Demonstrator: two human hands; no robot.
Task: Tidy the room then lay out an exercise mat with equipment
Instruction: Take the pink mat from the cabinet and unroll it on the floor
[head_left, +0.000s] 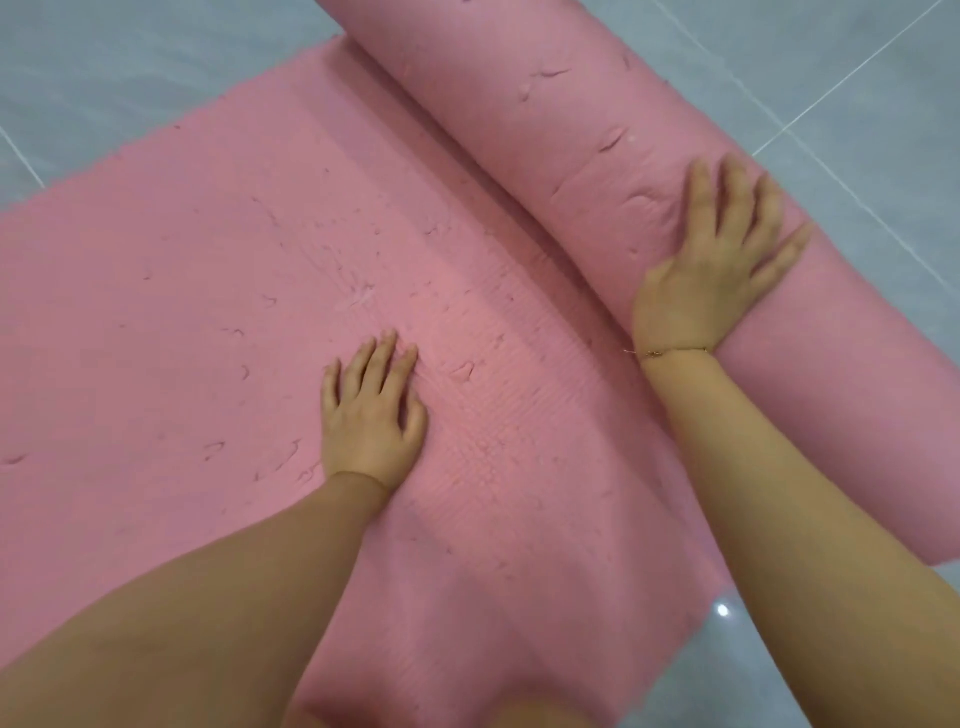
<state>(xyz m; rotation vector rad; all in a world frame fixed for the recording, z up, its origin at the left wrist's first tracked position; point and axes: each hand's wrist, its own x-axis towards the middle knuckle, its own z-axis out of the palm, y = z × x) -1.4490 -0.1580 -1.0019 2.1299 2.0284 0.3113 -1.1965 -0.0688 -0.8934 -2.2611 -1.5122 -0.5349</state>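
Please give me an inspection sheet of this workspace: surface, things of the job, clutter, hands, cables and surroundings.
Surface: grey tiled floor with pale grout lines.
Job's things: pink mat, partly unrolled and flat on the floor; the rest is a roll at its far right end. Its surface has many small dents.
Clutter: nothing seen.
Hands: left hand lies flat on the unrolled part, fingers straight; right hand presses on the roll, fingers spread. A thin bracelet is on the right wrist.
Cables: nothing seen.
Surroundings: only floor tiles in view.
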